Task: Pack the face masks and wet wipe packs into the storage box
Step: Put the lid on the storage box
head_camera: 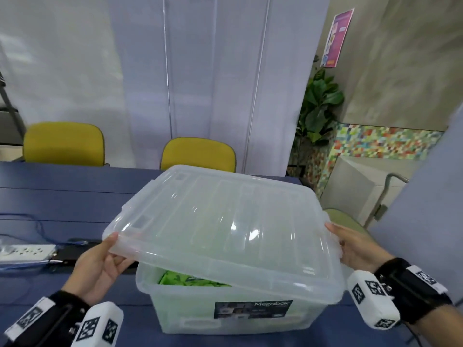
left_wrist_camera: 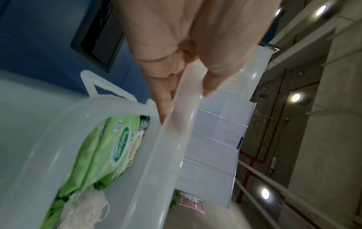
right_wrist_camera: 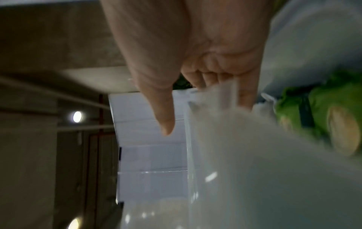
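A translucent storage box stands on the blue table at the near edge. Green wet wipe packs lie inside it, with white face masks beside a wet wipe pack in the left wrist view. The clear lid hovers tilted over the box, its near left side raised. My left hand pinches the lid's left edge, thumb on top and fingers underneath. My right hand grips the lid's right edge the same way, as the right wrist view shows with the lid blurred.
A white power strip and a black device with blue cables lie on the table to the left. Two yellow chairs stand behind the table. A potted plant is at the back right.
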`<state>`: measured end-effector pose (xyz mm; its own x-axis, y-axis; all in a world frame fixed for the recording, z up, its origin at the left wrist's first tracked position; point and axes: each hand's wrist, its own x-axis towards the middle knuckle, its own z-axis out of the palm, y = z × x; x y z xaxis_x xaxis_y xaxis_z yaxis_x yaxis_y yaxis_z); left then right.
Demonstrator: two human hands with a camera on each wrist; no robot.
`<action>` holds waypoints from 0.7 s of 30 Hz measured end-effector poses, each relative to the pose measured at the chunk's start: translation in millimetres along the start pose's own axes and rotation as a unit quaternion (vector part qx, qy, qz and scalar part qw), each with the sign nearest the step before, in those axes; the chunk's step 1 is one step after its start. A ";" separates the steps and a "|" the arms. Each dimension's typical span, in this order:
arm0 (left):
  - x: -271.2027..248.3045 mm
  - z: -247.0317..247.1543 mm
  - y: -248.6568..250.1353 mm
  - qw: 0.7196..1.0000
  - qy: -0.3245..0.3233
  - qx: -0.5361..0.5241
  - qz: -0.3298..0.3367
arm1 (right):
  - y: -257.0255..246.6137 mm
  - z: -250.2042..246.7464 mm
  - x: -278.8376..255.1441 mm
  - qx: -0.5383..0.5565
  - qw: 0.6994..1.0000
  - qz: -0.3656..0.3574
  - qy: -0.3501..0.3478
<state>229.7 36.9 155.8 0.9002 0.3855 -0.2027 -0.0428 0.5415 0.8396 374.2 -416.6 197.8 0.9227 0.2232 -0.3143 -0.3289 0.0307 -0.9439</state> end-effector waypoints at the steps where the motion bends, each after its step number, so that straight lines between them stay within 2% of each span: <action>1: 1.2 1.2 -1.2 1.000 -0.004 -0.005 0.002 | 1.7 -3.9 -1.4 -0.029 1.000 0.000 0.005; 3: 1.9 6.2 -5.6 1.000 -0.008 -0.004 0.002 | 3.1 -8.9 -1.5 -0.064 0.998 -0.006 0.011; 7: -3.4 21.0 -20.4 1.000 -0.012 0.009 -0.005 | 1.5 -7.9 2.1 -0.086 0.992 -0.050 0.078; 9: -7.5 24.6 -23.8 0.999 -0.012 0.027 -0.016 | 6.0 -10.0 2.2 -0.098 0.990 -0.057 0.088; 12: -11.7 21.3 -18.0 0.987 0.023 0.157 -0.005 | 16.7 -21.2 -0.6 -0.088 0.989 -0.057 0.100; 14: -13.9 15.6 -10.5 0.951 0.027 0.308 0.007 | 24.0 -28.4 -4.7 -0.091 0.986 -0.069 0.119; 16: -17.7 13.0 -4.6 0.897 0.004 0.442 0.006 | 28.5 -34.2 -10.6 -0.127 0.977 -0.082 0.151; 21: -28.9 4.6 -10.4 0.776 -0.005 0.628 0.060 | 36.5 -34.5 -27.1 -0.212 0.952 -0.104 0.195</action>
<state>206.1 16.7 155.3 0.9259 0.3680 -0.0858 0.3237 -0.6553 0.6825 344.1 -455.2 168.4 0.9907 -0.1256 -0.0527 -0.0971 -0.3796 -0.9200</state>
